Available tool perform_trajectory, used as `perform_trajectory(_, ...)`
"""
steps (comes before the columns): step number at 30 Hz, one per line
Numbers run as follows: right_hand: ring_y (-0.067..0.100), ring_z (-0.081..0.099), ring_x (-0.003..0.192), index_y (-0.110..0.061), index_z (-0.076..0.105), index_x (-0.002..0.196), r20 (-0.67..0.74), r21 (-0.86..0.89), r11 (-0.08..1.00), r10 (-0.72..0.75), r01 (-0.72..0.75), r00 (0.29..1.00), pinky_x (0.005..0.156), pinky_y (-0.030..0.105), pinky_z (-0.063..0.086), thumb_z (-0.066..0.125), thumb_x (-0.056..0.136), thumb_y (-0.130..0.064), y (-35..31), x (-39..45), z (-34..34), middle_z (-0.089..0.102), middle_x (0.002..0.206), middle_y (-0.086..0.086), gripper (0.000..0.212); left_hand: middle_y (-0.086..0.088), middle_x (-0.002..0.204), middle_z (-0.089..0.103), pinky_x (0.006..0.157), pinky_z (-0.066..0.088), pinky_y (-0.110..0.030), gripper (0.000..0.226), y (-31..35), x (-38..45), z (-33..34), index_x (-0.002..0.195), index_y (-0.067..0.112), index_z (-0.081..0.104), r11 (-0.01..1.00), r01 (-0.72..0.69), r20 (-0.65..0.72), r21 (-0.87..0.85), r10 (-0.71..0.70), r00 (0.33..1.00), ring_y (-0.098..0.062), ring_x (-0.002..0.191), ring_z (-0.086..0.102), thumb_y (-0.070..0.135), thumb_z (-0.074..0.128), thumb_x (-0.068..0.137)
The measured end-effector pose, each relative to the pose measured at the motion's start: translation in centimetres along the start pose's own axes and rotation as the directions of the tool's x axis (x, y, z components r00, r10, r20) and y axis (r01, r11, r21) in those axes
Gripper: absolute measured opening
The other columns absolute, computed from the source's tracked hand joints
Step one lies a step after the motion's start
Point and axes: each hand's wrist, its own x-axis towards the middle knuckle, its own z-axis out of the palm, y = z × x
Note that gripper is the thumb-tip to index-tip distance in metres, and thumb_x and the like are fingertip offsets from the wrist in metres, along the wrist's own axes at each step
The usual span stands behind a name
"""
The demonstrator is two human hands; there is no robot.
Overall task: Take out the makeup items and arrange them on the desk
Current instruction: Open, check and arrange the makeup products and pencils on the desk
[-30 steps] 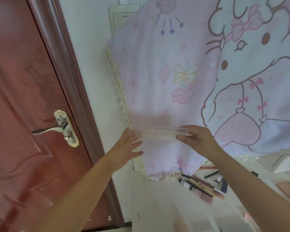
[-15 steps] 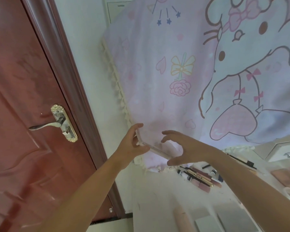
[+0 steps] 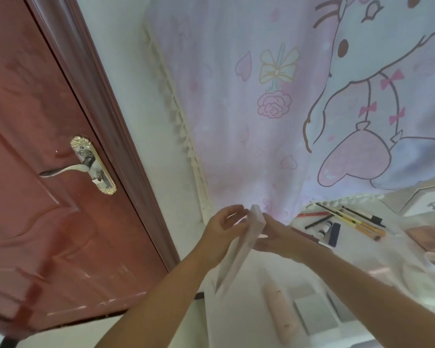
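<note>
A person's two bare arms reach forward over a white desk (image 3: 239, 320). Between the hands is a long, clear plastic case (image 3: 239, 249), tilted so its far end points up toward the wall and its near end dips toward the desk. The left hand (image 3: 224, 228) curls round the case's upper left side, fingertips bent over its top edge. The right hand (image 3: 278, 236) holds the case from the right, its fingers lying along and under it; the blur hides how tightly they close. No writing or brand can be read on the case or on anything else. On the far right of the desk lie thin makeup pencils and brushes (image 3: 349, 218), side by side, with a small dark bottle (image 3: 325, 228) just beside them. Nearer, a pale pink tube (image 3: 281, 315) lies lengthwise next to a flat grey compact (image 3: 315, 312). A pink palette (image 3: 425, 236) sits near the right edge. Behind everything hangs a pastel cloth (image 3: 274, 109) printed with a cartoon character, hearts, a bow and a rose. To the left stands a reddish-brown door (image 3: 35, 197) with a metal lever handle (image 3: 86, 165).
</note>
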Motion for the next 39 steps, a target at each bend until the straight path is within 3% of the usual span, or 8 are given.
perform_trajectory(2,0.026,0.057,0.106,-0.010,0.049,0.091,-0.132,0.145,0.989,0.026,-0.007,0.991,0.093,0.038,0.046,0.081,0.060,-0.034,1.7,0.6,0.2,0.064,0.088,-0.001,0.051,0.001,0.094,0.066,0.080,0.050,-0.021,0.018,-0.8,0.0,0.3,0.096,0.014,0.065,0.998,0.034,-0.018,0.055,-0.033,0.999,-0.014,0.090,0.062,0.004,0.051,0.090)
perform_trajectory(9,0.016,0.048,0.081,-0.028,0.040,0.088,-0.211,-0.176,0.981,-0.114,0.077,0.971,0.066,0.023,0.041,0.050,0.092,-0.018,-0.9,0.3,-0.8,0.049,0.093,-0.001,0.014,0.000,0.066,0.066,0.057,0.051,-0.019,0.045,0.1,0.3,-1.0,0.072,0.017,0.073,0.970,0.211,0.145,-0.125,-0.192,0.971,-0.010,0.060,0.061,0.039,0.040,0.094)
perform_trajectory(13,0.016,0.052,0.095,-0.032,0.047,0.094,-0.214,-0.397,0.917,-0.131,0.036,0.968,0.080,0.023,0.038,0.050,0.092,-0.020,-1.8,0.4,-1.9,0.051,0.119,0.006,0.013,-0.008,0.075,0.060,0.049,0.050,-0.018,0.022,0.7,0.3,-0.7,0.082,0.006,0.063,0.963,0.269,0.089,-0.029,-0.266,0.960,-0.012,0.057,0.060,0.002,0.044,0.091)
perform_trajectory(20,0.020,0.020,0.136,-0.028,0.005,0.145,0.084,-0.831,0.556,0.107,0.010,0.991,0.108,0.040,0.031,0.071,0.067,-0.053,-3.6,-0.5,-2.3,0.015,0.149,-0.005,0.105,-0.007,0.078,0.059,0.058,0.052,-0.026,0.025,2.5,1.2,-1.0,0.078,0.009,0.060,0.969,0.247,-0.130,-0.022,-0.248,0.960,-0.017,0.068,0.057,0.000,0.042,0.092)
perform_trajectory(24,0.017,0.030,0.129,-0.032,0.006,0.144,0.069,-0.740,0.672,0.084,-0.005,0.994,0.103,0.037,0.037,0.074,0.067,-0.044,-4.3,-0.1,-2.5,0.026,0.143,-0.004,0.103,-0.001,0.091,0.059,0.063,0.056,-0.022,0.015,3.3,1.3,-1.6,0.105,0.014,0.054,0.984,0.176,0.063,-0.031,-0.174,0.983,-0.011,0.077,0.063,0.016,0.052,0.091)
perform_trajectory(29,0.014,0.028,0.131,-0.034,0.016,0.142,0.151,-0.602,0.798,0.089,0.020,0.985,0.105,0.033,0.030,0.071,0.068,-0.042,-5.0,-0.3,-2.7,0.026,0.144,-0.007,0.093,-0.001,0.133,0.044,0.095,0.050,-0.031,0.112,2.8,1.8,-4.0,0.130,0.024,0.036,0.980,0.122,0.310,0.161,-0.167,0.936,-0.017,0.115,0.053,0.057,0.085,0.034)
perform_trajectory(34,0.018,0.032,0.130,-0.034,0.021,0.142,0.156,-0.517,0.856,0.074,0.017,0.985,0.098,0.028,0.028,0.060,0.085,-0.028,-4.8,0.2,-2.1,0.030,0.143,-0.002,0.069,-0.006,0.105,0.050,0.095,0.041,-0.038,0.073,1.8,2.3,-3.9,0.105,0.021,0.053,0.995,0.083,0.171,-0.056,-0.073,0.983,-0.024,0.095,0.052,0.027,0.081,0.038)
perform_trajectory(39,0.018,0.053,0.105,-0.034,0.037,0.130,0.212,-0.194,0.979,0.099,-0.058,0.972,0.091,0.026,0.041,0.062,0.059,-0.043,-3.4,0.6,-2.4,0.055,0.114,0.004,0.076,-0.002,0.099,0.056,0.072,0.054,-0.019,0.091,1.0,1.8,-4.3,0.108,0.018,0.054,0.989,0.070,0.188,-0.127,-0.046,0.981,-0.010,0.080,0.066,0.027,0.093,0.027)
